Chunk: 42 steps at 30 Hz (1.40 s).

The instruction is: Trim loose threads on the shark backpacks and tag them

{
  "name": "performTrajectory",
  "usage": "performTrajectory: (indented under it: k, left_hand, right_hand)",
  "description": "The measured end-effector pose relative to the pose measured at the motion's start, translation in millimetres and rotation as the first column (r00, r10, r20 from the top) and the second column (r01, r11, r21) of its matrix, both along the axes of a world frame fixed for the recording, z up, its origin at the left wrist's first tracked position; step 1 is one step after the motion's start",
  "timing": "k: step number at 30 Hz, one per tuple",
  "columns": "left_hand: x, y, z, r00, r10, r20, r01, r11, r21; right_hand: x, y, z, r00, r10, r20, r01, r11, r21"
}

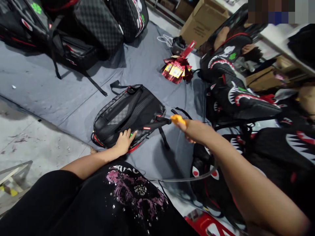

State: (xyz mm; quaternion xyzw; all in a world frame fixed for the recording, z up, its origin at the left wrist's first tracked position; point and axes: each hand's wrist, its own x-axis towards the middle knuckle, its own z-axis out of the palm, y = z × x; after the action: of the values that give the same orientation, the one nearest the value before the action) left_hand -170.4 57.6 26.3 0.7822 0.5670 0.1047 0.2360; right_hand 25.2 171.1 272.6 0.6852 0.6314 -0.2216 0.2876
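Resting splayed on checkered, rounded backpack [144,109]: left hand [123,143] | gripping orange object [177,119]: right hand [195,131] | creased grey sheet [76,105]

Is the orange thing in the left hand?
No, the orange thing is in the right hand, while the left hand lies on the backpack.

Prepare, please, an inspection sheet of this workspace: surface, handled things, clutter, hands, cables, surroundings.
Surface: wrinkled grey cloth sheet.
Handled things: dark checkered backpack, straps facing up; small orange object, blurred.
Clutter: bundle of shiny red and yellow tags.
Hands: left hand spread on the backpack; right hand grips the orange object.
Cables: thin white looped cord; translucent flexible tube.
Surroundings: black backpacks with toothed mouths at right; brown cardboard box beyond.
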Motion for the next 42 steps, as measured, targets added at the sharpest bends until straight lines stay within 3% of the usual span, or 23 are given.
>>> performTrajectory:
  k: [3, 5, 6, 8, 10, 11, 14, 16, 19, 21, 24, 26, 27, 28, 29, 31, 32, 34, 36, 39, 42]
  left_hand:
    - [-3, 3, -4.4, 0.967, 0.102, 0.232, -0.099, 0.995, -0.022]
    - [-12, 8, -3.9, 0.818, 0.272, 0.506, -0.234, 0.962, -0.137]
    - [-17, 12, -3.1, 0.688, 0.400, 0.605, -0.295, 0.916, -0.270]
    - [-23, 20, -1.7, 0.450, 0.635, 0.628, -0.302, 0.770, -0.562]
    - [-21, 26, -1.4, 0.380, 0.748, 0.544, -0.225, 0.646, -0.730]
    - [-18, 28, -1.4, 0.395, 0.757, 0.521, -0.198, 0.624, -0.756]
    - [1, 27, 1.2, 0.427, 0.737, 0.524, -0.186, 0.639, -0.747]
    - [15, 23, 6.7, 0.483, 0.674, 0.559, -0.226, 0.713, -0.664]
    - [32, 21, 20.0, 0.753, 0.443, 0.486, -0.258, 0.879, -0.402]
    - [36, 24, 29.6, 0.889, 0.284, 0.360, -0.178, 0.937, -0.300]
    - [17, 33, 39.9, 0.899, 0.196, 0.391, -0.086, 0.955, -0.282]
    - [-14, 40, 41.2, 0.808, 0.269, 0.524, -0.189, 0.961, -0.202]
    - [-33, 43, 39.8, 0.715, 0.361, 0.598, -0.302, 0.932, -0.201]
    - [-53, 45, 37.1, 0.571, 0.493, 0.657, -0.419, 0.863, -0.283]
    - [-71, 48, 33.5, 0.390, 0.638, 0.664, -0.490, 0.754, -0.436]
    - [-100, 52, 24.7, 0.074, 0.862, 0.501, -0.413, 0.484, -0.771]
    - [-109, 54, 20.2, -0.004, 0.921, 0.389, -0.307, 0.369, -0.877]
    - [-118, 59, 12.5, -0.030, 0.969, 0.247, -0.132, 0.241, -0.961]
    - [-122, 64, 7.6, -0.017, 0.983, 0.185, -0.049, 0.184, -0.982]
    - [-127, 70, 5.5, 0.009, 0.990, 0.138, 0.029, 0.137, -0.990]
    - [-130, 73, 5.2, 0.038, 0.989, 0.140, 0.121, 0.135, -0.983]
  right_hand:
    - [21, -19, 7.1, 0.979, -0.100, -0.180, 0.062, 0.977, -0.205]
    - [35, -34, 7.9, 0.969, -0.169, -0.179, 0.150, 0.982, -0.117]
    - [41, -42, 6.7, 0.963, -0.201, -0.180, 0.188, 0.978, -0.088]
    - [50, -54, 2.0, 0.935, -0.239, -0.263, 0.182, 0.958, -0.222]
    - [55, -60, -3.5, 0.908, -0.243, -0.341, 0.129, 0.937, -0.325]
    - [56, -61, -5.6, 0.919, -0.223, -0.325, 0.136, 0.953, -0.270]
    - [57, -58, -7.2, 0.968, -0.158, -0.195, 0.172, 0.983, 0.058]
    - [56, -56, -5.5, 0.974, -0.096, -0.204, 0.115, 0.989, 0.088]
    - [48, -60, -3.7, 0.991, -0.080, -0.109, 0.099, 0.979, 0.177]
    - [41, -69, -6.4, 0.996, -0.083, -0.027, 0.087, 0.979, 0.183]
    - [34, -95, -20.3, 0.996, -0.082, 0.019, 0.080, 0.993, 0.083]
    - [30, -119, -36.7, 0.984, -0.168, 0.058, 0.164, 0.984, 0.064]
    - [27, -133, -46.8, 0.975, -0.220, 0.033, 0.219, 0.975, 0.039]
    - [23, -147, -57.9, 0.963, -0.270, -0.015, 0.270, 0.963, -0.004]
    - [17, -161, -69.6, 0.947, -0.314, -0.075, 0.311, 0.949, -0.049]
    - [4, -184, -93.5, 0.915, -0.369, -0.164, 0.360, 0.929, -0.086]
    - [-4, -193, -105.0, 0.905, -0.383, -0.185, 0.377, 0.924, -0.071]
    - [-19, -205, -125.6, 0.895, -0.407, -0.183, 0.410, 0.912, -0.021]
    - [-29, -212, -141.9, 0.888, -0.420, -0.187, 0.434, 0.900, 0.036]
    - [-37, -217, -158.7, 0.869, -0.437, -0.232, 0.465, 0.882, 0.078]
    - [-48, -215, -171.7, 0.831, -0.430, -0.352, 0.477, 0.877, 0.055]
